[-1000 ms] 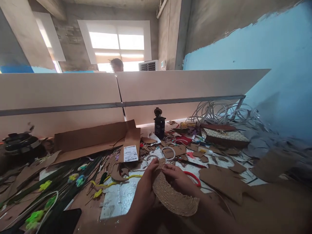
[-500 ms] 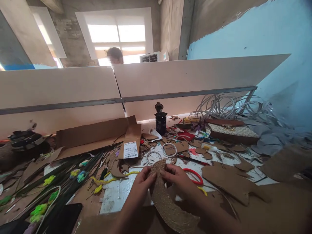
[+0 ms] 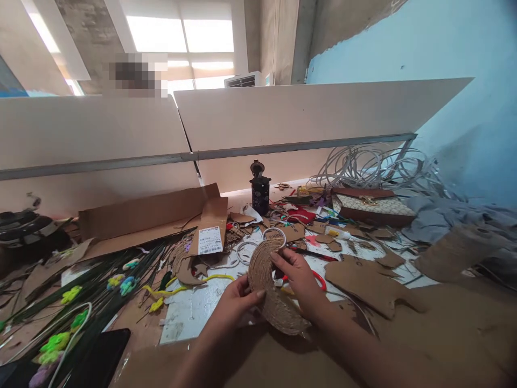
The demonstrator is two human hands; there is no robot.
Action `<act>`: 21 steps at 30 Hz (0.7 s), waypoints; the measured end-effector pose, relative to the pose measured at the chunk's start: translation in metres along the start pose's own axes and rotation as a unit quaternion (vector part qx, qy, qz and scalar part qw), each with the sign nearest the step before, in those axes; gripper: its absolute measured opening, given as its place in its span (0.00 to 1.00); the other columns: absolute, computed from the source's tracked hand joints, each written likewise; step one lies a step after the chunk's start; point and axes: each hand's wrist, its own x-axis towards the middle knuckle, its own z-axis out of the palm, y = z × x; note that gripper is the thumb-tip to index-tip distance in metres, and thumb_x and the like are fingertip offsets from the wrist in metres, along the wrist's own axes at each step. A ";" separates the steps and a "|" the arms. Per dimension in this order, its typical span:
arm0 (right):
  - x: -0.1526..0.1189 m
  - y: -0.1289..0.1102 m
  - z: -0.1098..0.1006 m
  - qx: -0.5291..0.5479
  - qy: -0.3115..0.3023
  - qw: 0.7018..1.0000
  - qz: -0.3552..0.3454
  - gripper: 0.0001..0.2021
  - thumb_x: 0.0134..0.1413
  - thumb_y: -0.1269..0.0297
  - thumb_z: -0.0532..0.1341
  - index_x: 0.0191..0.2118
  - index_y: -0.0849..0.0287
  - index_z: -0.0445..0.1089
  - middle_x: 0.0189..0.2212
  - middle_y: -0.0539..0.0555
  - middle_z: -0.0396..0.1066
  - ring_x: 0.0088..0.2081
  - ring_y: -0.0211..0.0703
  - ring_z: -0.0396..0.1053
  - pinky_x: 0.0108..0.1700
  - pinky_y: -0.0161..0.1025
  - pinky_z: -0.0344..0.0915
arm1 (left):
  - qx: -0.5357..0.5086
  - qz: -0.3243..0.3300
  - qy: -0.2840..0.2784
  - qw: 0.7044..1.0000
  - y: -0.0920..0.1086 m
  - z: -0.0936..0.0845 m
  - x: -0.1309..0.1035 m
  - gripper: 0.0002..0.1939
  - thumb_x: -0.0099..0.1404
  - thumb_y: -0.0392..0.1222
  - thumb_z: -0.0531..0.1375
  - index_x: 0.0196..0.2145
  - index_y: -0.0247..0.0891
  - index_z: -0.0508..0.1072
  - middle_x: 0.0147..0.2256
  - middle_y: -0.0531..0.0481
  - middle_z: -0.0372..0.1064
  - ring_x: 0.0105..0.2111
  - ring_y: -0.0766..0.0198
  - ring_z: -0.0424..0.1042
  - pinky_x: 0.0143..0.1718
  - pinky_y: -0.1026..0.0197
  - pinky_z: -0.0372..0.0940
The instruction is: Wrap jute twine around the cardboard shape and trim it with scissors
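Both hands hold up a crescent covered with brown twine [image 3: 278, 302], its curve open towards the right. My left hand [image 3: 241, 299] grips its left edge, thumb across the front face. My right hand [image 3: 297, 275] pinches the upper tip with thumb and fingers. Behind my right hand, the red handle of scissors [image 3: 322, 280] partly shows. A white ring [image 3: 274, 235] lies just beyond the upper tip, with another ring [image 3: 244, 253] to its left. A similar brown crescent [image 3: 186, 269] lies on the table to the left.
An open cardboard box [image 3: 149, 215] lies at the back left, near a black lidded cup [image 3: 260, 194]. Yarn flowers [image 3: 71, 293] lie at left. Cardboard pieces [image 3: 363, 280], a handbag [image 3: 371, 207] and coiled white tubing [image 3: 359, 164] are on the right. Over the partition, a person's head [image 3: 135, 75] shows.
The twine crescent has been raised and turned, so more of its face shows. My left hand has slid lower along its edge; my right hand stays at the tip. The view has tilted slightly.
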 end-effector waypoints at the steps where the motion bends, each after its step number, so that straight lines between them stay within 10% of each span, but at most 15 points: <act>1: 0.000 -0.002 -0.001 -0.011 -0.011 1.000 0.009 0.21 0.50 0.42 0.68 0.35 0.58 0.73 0.28 0.50 0.71 0.29 0.39 0.63 0.32 0.36 0.59 | -0.002 0.009 0.018 1.000 0.001 -0.001 0.000 0.27 0.45 0.48 0.77 0.42 0.36 0.80 0.34 0.44 0.79 0.26 0.62 0.73 0.25 0.65 0.64; 7: 0.000 -0.001 -0.006 -0.070 -0.129 0.986 0.075 0.22 0.48 0.43 0.69 0.31 0.59 0.72 0.27 0.49 0.68 0.29 0.39 0.62 0.32 0.36 0.56 | -0.032 0.069 0.158 0.984 0.014 -0.015 -0.001 0.25 0.45 0.49 0.77 0.38 0.37 0.80 0.34 0.45 0.79 0.28 0.62 0.73 0.27 0.64 0.66; 21: -0.001 0.008 -0.002 -0.125 -0.122 0.983 0.052 0.16 0.46 0.51 0.69 0.28 0.59 0.69 0.25 0.49 0.67 0.30 0.41 0.63 0.34 0.38 0.58 | -0.073 0.089 0.147 0.982 0.009 -0.015 0.002 0.26 0.46 0.50 0.77 0.41 0.36 0.79 0.39 0.40 0.81 0.33 0.54 0.77 0.33 0.57 0.69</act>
